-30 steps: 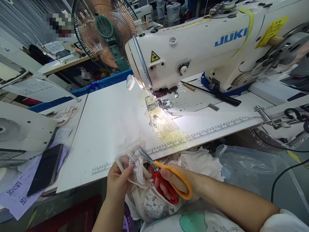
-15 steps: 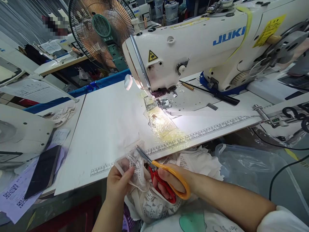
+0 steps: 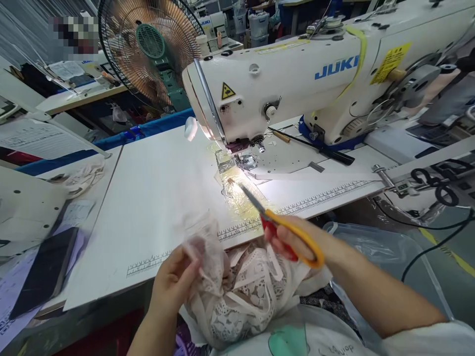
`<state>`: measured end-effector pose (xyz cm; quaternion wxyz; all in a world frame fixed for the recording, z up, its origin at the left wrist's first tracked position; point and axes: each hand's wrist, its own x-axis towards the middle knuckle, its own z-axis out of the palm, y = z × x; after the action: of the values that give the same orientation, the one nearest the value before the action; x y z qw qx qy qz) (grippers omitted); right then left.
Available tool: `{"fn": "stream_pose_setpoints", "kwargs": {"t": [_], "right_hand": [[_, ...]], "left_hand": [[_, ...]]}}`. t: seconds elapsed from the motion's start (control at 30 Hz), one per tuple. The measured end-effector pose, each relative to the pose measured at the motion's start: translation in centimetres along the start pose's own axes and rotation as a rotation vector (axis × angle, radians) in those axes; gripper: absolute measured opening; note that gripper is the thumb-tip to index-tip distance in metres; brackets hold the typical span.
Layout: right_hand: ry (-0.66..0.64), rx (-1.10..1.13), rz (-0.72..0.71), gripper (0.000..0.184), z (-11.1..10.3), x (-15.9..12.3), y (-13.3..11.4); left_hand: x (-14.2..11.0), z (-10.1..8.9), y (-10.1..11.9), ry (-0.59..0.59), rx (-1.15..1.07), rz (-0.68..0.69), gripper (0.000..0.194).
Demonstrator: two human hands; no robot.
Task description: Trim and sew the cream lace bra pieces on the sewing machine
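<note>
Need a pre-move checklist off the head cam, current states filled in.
1. Right hand gripping scissors: ok.
2. Blade tips away from lace garment: ok, pointing out over the white table.
3. Left hand holding lace garment: ok.
4. Left hand apart from blades: ok.
5. Blades fully closed: cannot tell, motion blur.
6. Fabric edge by left hand sharply visible: not ok, blurred.

A large fan (image 3: pixel 150 42) is placed at the far left, its blades blurred. A dark phone (image 3: pixel 45 269) is laid on purple paper (image 3: pixel 14 325) at the near left; a printed sheet (image 3: pixel 39 136) is seen farther back. Clear boxes (image 3: pixel 258 25) are stacked far off. A plastic bin (image 3: pixel 394 259) is set at the near right.
</note>
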<state>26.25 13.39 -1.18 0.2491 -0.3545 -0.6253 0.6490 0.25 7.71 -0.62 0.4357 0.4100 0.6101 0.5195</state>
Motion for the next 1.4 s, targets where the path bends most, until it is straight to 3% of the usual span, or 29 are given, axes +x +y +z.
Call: {"fn": "stream_pose_setpoints", "kwargs": {"t": [0.1, 0.2, 0.3, 0.4, 0.47, 0.6, 0.67, 0.7, 0.77, 0.8, 0.9, 0.97, 1.1, 1.2, 1.3, 1.4], "right_hand": [[0.315, -0.708, 0.211, 0.055, -5.8, 0.5, -2.7], [0.494, -1.229, 0.505, 0.040, -9.8, 2.9, -5.0], [0.569, -1.303, 0.522, 0.031, -11.7, 6.2, -5.9], [0.580, -1.293, 0.455, 0.031, -12.4, 8.9, -6.2], [0.581, -1.270, 0.414, 0.031, -12.3, 9.5, -6.4], [0.563, -1.187, 0.300, 0.033, -9.2, 7.1, -6.1], [0.431, -1.089, 0.249, 0.041, -5.7, 4.7, -4.8], [0.282, -0.980, 0.224, 0.047, -3.7, 3.5, -3.7], [-0.155, -0.325, 0.180, 0.050, 0.5, 1.7, -1.3], [-0.167, -0.055, 0.197, 0.057, 2.5, 1.1, -0.2], [0.107, 0.571, 0.201, 0.067, 7.1, 1.1, 2.0], [0.260, 0.743, 0.207, 0.067, 8.8, 1.8, 2.2], [0.323, 0.703, 0.164, 0.065, 9.9, 2.6, 1.2], [0.428, 0.512, -0.043, 0.038, 9.6, 2.2, 0.4], [0.506, 0.287, -0.182, 0.014, 8.7, 0.9, -0.8], [0.502, 0.261, -0.245, 0.016, 8.0, -1.2, -1.5]], "left_hand": [[1.2, -0.6, 2.0, -0.048, 0.161, 0.260, 0.033], [4.8, -2.2, 2.8, -0.035, 0.662, 0.391, 0.035], [8.5, -2.9, 1.7, -0.296, 1.150, 0.467, 0.069], [10.0, -2.3, 0.3, -0.395, 1.452, 0.455, 0.074], [10.1, -1.7, -0.2, -0.408, 1.535, 0.481, 0.071], [10.1, -0.8, -0.3, -0.442, 1.520, 0.588, 0.069], [10.6, -0.4, -0.1, -0.477, 1.476, 0.638, 0.068], [10.9, -0.1, 0.1, -0.499, 1.449, 0.669, 0.068], [11.8, 0.5, 0.4, -0.549, 1.389, 0.745, 0.068], [12.3, 0.9, 0.6, -0.570, 1.358, 0.786, 0.067], [13.6, 2.2, 1.1, -0.584, 1.279, 0.881, 0.065], [14.0, 3.1, 1.2, -0.537, 1.254, 0.905, 0.065], [12.9, 4.0, 0.7, -0.397, 1.244, 0.896, 0.059], [11.1, 3.9, -0.1, -0.331, 1.223, 0.897, 0.052], [9.5, 4.0, -0.6, -0.332, 1.179, 0.929, 0.052], [8.3, 4.7, -0.7, -0.424, 1.134, 1.002, 0.054]]}}
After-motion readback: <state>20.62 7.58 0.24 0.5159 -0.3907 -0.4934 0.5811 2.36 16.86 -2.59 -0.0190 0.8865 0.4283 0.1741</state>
